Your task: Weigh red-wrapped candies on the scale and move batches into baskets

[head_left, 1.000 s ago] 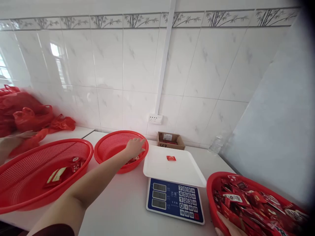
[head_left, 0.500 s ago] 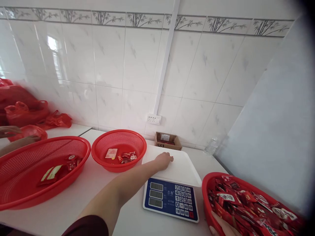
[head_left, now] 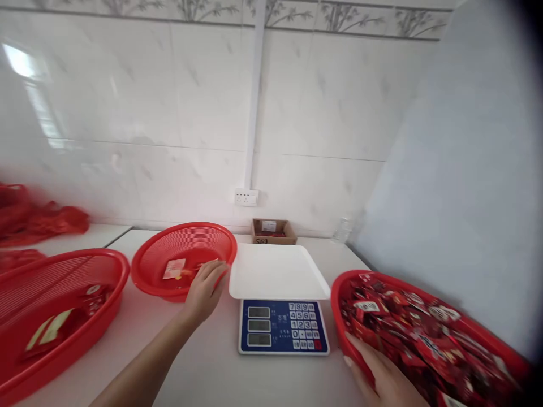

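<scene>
My left hand (head_left: 206, 289) is at the near right rim of a small red plastic basket (head_left: 148, 249), fingers over the inside and thumb outside, closed on the rim. In that basket lie a pink-and-white packet (head_left: 173, 269) and some small red wrapped pieces, partly hidden by the hand. At the lower right my right hand (head_left: 379, 367) grips the rim of a red basin (head_left: 339, 291) heaped with red wrapped packets (head_left: 407, 322). Between the hands stands a digital scale (head_left: 283, 328) with a bare white tray (head_left: 275, 272).
A larger red basket (head_left: 102, 254) with a few packets stands at the left. Red plastic bags (head_left: 46, 223) are behind it. A small cardboard box (head_left: 274, 233) and a clear plastic container (head_left: 341, 230) sit by the tiled wall. A pale panel (head_left: 424, 186) rises on the right.
My left hand has moved off the scale tray, leftward to the small basket's rim. My right hand stays at the basin's rim. The view has shifted, and the co-worker's hands are out of sight.
</scene>
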The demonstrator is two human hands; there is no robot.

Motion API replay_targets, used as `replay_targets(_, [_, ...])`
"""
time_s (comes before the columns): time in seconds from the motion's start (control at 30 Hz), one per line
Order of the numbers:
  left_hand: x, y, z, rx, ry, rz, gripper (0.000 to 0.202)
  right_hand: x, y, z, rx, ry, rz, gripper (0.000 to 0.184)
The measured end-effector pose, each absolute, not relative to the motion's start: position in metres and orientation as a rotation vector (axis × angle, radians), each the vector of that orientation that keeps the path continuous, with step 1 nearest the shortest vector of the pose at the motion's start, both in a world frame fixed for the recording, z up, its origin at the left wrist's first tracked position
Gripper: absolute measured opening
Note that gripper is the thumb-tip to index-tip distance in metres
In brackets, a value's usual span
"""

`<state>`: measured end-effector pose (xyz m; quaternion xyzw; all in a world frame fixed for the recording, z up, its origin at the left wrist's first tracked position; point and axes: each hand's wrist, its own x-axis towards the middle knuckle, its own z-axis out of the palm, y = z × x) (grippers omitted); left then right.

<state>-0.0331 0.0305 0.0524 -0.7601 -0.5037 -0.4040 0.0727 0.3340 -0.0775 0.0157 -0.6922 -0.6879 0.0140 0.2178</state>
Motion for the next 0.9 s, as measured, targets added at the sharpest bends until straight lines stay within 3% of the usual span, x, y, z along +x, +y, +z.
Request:
replay_targets(0.1, [-0.024, 0.008, 0.025, -2.399, -1.336, -1.462, 0.023, 0.323, -0.081, 0.040, -1.982, -1.835, 0.308, 0.053])
replay_targets(0.23, [-0.018, -0.002, 0.004, -2.487, -1.450, -1.684, 0.023, 0.326, -0.079, 0.073, -1.957, -1.808, 0.499, 0.050])
replay_targets(0.4, [-0.026, 0.002, -0.007, -2.490, -1.807, -1.867, 0.035, 0.357, -0.066, 0.097, -2.063, -1.796, 0.168, 0.046])
replay_targets(0.57, [-0.031, 0.005, -0.008, -2.432, -1.866, -1.944, 0.039, 0.388, -0.047, 0.089, -2.262, -1.927, -0.145, 0.046])
replay_targets(0.9, [-0.032, 0.006, -0.007, -2.474, -1.800, -1.879, 0.036, 0.398, -0.031, 0.095, -2.369, -1.870, -0.038, 0.038])
